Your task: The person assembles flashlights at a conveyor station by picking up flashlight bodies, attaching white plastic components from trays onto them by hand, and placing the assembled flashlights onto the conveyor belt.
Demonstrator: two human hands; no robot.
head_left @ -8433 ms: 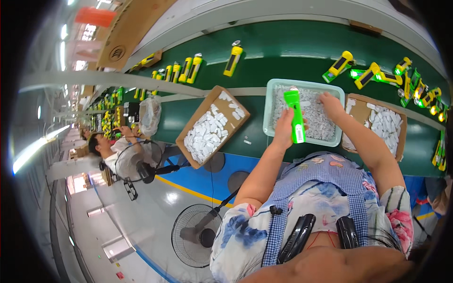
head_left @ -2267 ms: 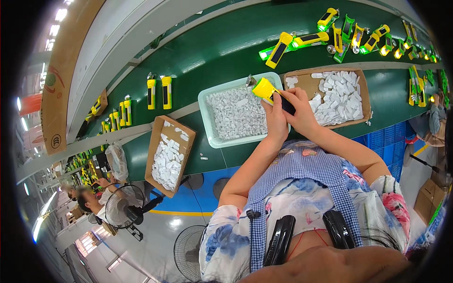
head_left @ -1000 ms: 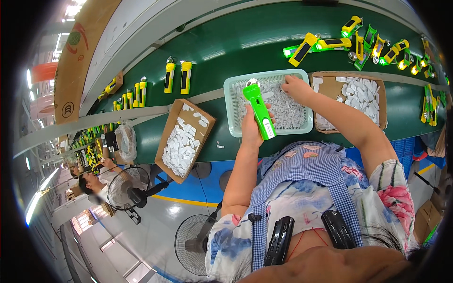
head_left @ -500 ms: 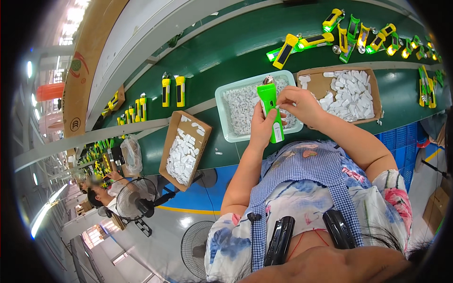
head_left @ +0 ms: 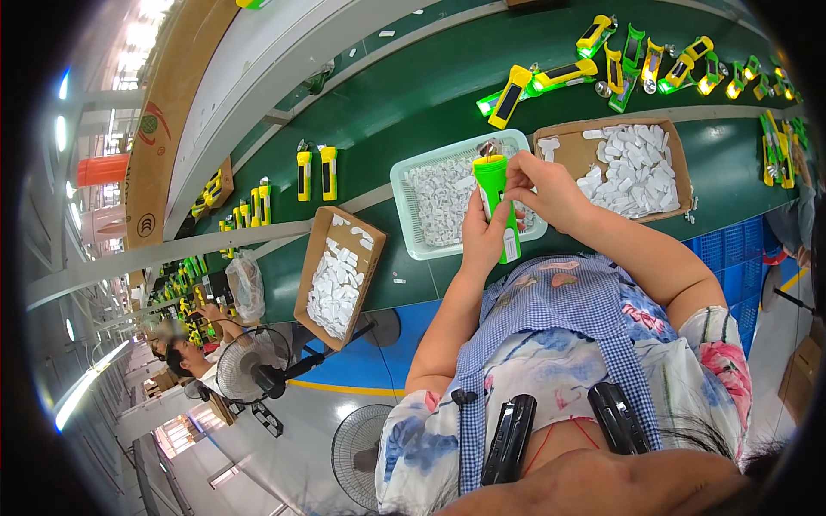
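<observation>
My left hand point(head_left: 478, 230) is wrapped round the body of a green flashlight point(head_left: 490, 179), which stands nearly upright with its head away from me and loose wiring or a bulb part at the top. At the flashlight's side, my right hand point(head_left: 547, 191) has thumb and fingers pinched together by the switch area; whatever the fingertips hold is too small to make out. Below the flashlight's head lies a pale green plastic basket point(head_left: 399, 205) of small white and clear pieces. Right of it is a cardboard tray point(head_left: 565, 161) with white plastic pieces.
Another cardboard tray point(head_left: 367, 279) of white pieces sits at the left table edge. Two yellow flashlights point(head_left: 329, 175) stand beyond it. Several lit flashlights point(head_left: 514, 96) lie on the green conveyor point(head_left: 404, 95). A fan point(head_left: 249, 365) and a co-worker point(head_left: 202, 365) are at the left.
The flashlight has tipped more upright in my left hand, its head turned more toward view. My right hand stays pinched at its side and has shifted slightly.
</observation>
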